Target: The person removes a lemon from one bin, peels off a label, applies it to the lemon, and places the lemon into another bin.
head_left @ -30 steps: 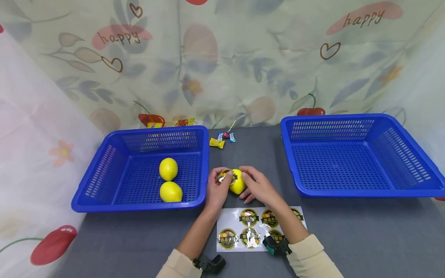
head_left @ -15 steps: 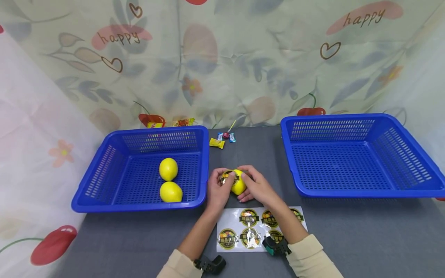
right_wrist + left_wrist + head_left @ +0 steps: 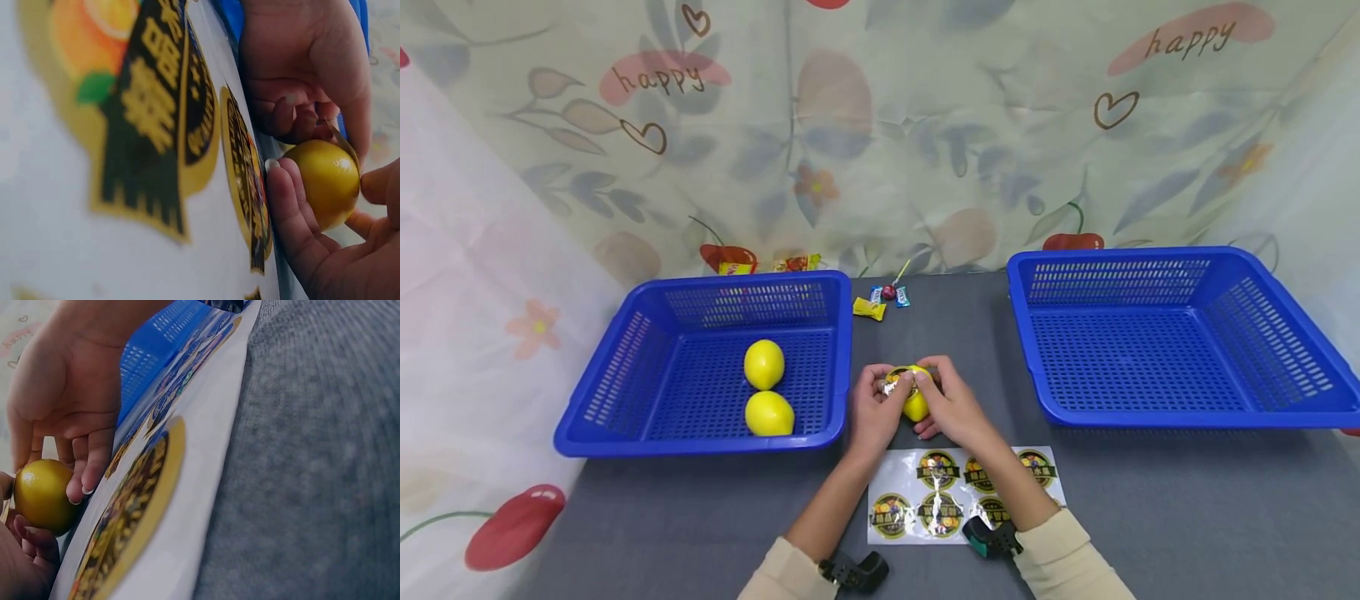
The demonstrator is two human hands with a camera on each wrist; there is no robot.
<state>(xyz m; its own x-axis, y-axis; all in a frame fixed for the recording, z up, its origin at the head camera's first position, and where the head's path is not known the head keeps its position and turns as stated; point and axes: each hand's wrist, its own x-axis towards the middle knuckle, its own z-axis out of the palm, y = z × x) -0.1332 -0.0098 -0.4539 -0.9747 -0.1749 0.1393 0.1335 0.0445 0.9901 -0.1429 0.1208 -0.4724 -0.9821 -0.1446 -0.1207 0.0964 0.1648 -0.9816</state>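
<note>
Over the grey table, both hands hold a lemon (image 3: 916,408) between them. My left hand (image 3: 874,421) grips its left side, its thumb pressing on a round black-and-gold sticker (image 3: 892,382) laid against the fruit. On the other side, my right hand (image 3: 961,410) has its fingers around the lemon, with its thumb near the left one on top. In the right wrist view, an edge of the sticker (image 3: 342,139) stands away from the yellow skin. Below the hands lies a white sheet of similar stickers (image 3: 895,472), partly covered by the right forearm.
A blue basket (image 3: 700,448) at the left contains two lemons (image 3: 764,365). Another blue basket (image 3: 1195,417) stands at the right. Wrapped candies (image 3: 869,309) and a lollipop (image 3: 889,292) lie at the back, before a patterned curtain (image 3: 925,167).
Both thumbs have come closer together over the lemon, the right one moving left onto the sticker's edge. Less of the sticker shows now. The baskets and sheet stay put.
</note>
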